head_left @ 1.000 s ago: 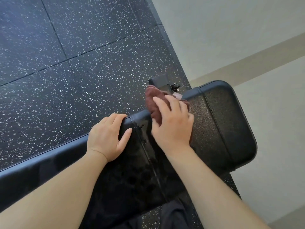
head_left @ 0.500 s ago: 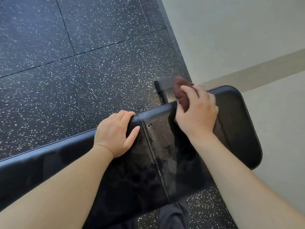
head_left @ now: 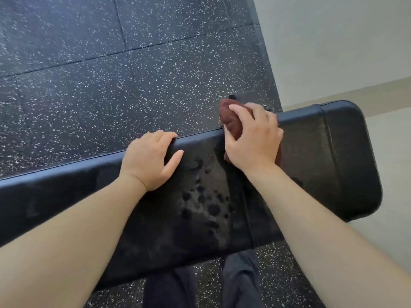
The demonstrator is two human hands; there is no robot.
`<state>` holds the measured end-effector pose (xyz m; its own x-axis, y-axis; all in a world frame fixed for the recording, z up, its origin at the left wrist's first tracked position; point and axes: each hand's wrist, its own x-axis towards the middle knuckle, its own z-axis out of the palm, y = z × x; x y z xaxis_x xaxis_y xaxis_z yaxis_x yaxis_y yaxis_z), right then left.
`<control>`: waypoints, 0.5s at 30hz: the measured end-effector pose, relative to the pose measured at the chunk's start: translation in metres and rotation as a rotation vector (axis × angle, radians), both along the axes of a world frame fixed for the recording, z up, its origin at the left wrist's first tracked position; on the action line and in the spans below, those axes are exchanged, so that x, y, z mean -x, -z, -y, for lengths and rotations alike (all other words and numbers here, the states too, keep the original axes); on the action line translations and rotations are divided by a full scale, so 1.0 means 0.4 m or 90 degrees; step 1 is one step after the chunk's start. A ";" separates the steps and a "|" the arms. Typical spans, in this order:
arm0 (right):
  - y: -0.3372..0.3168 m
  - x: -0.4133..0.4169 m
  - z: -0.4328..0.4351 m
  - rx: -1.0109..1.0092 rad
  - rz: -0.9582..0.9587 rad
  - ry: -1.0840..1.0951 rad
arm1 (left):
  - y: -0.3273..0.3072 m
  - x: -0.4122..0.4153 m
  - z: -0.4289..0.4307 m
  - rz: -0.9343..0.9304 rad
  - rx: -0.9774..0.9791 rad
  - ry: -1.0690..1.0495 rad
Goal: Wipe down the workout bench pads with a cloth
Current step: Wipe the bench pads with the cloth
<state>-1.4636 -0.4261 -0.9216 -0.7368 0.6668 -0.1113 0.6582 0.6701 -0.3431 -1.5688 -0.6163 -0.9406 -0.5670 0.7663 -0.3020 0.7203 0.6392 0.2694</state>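
Head view: right hand (head_left: 253,141) grips maroon cloth (head_left: 231,121) at bench pad (head_left: 333,152) far edge, left hand (head_left: 146,161) fingers (head_left: 164,135) curled over that edge.

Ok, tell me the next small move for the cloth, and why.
Probably draw the cloth toward you across the wet spots. The right hand holds it bunched at the far edge of the pad, while those spots sit nearer you, beaded; the left hand grips the far edge, steadying.

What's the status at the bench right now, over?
Left hand grips the pad at its far edge. Right hand grips the cloth on that edge. Wet spots mid-pad; nothing seen in the way.
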 end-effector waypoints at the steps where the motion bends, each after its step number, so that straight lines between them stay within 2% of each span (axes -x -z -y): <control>1: 0.001 0.033 -0.012 0.008 0.032 -0.007 | -0.001 -0.001 -0.004 0.002 -0.004 -0.002; 4: 0.000 0.094 -0.021 0.024 0.102 -0.017 | -0.001 0.004 0.000 0.002 -0.018 0.005; 9: -0.013 0.004 0.075 -0.014 -0.003 -0.045 | -0.004 0.006 -0.003 0.012 -0.010 0.011; 12: -0.012 -0.033 0.120 -0.035 -0.009 -0.065 | 0.000 0.009 0.001 0.012 0.003 0.016; 15: -0.010 0.050 0.067 -0.007 0.022 -0.039 | 0.000 0.013 -0.002 0.016 -0.003 0.023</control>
